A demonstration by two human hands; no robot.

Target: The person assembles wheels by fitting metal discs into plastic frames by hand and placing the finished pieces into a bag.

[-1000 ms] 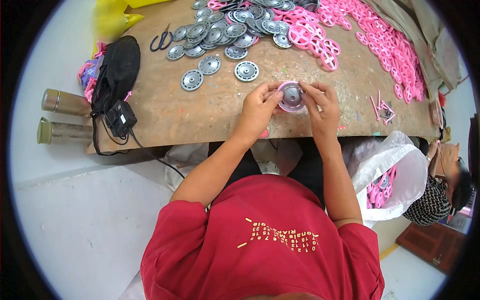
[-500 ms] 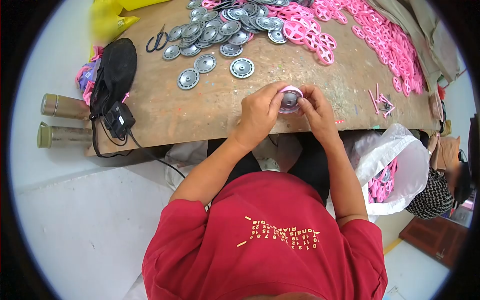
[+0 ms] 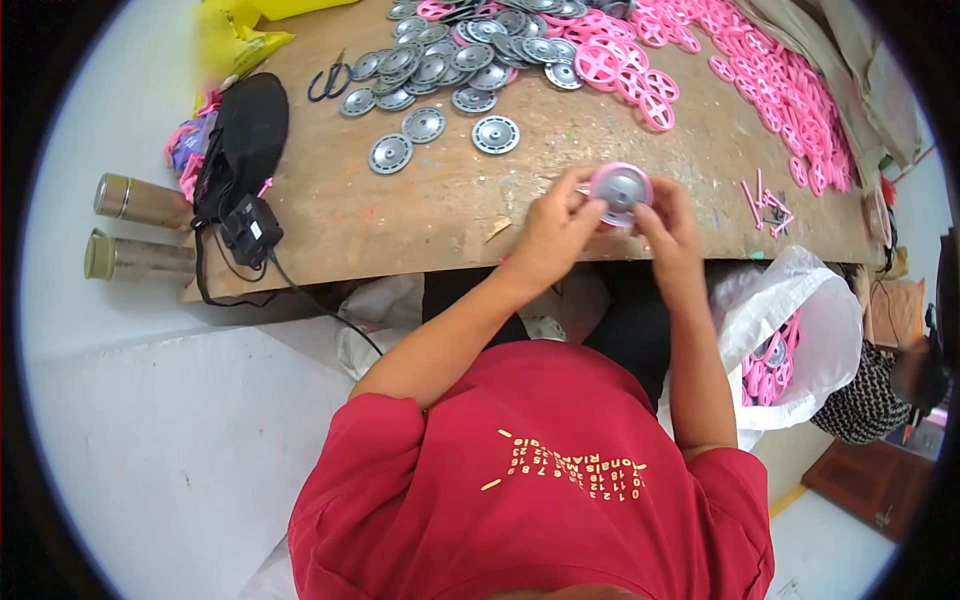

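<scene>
Near the table's front edge, my left hand (image 3: 556, 226) and my right hand (image 3: 672, 232) hold one wheel (image 3: 620, 194) between them, a grey disc with a pink rim. Fingers of both hands close on its sides and lower edge. Several loose grey discs (image 3: 495, 134) lie on the table beyond my hands, with a heap of grey discs (image 3: 430, 68) farther back. Beside that heap are pink spoked rings (image 3: 597, 64), and many more pink rings (image 3: 790, 110) cover the right side.
Dark-handled scissors (image 3: 330, 82), a black bag (image 3: 252, 130), a black adapter (image 3: 251, 228) and two metal bottles (image 3: 145, 200) are at the left. Small pink pins (image 3: 768, 208) lie at the right. A white sack (image 3: 820, 340) holds pink and grey wheels; beyond it, a person (image 3: 865, 395).
Both hands have moved a little to the right with the wheel, whose grey face has turned more toward the camera. The whole view has shifted slightly.
</scene>
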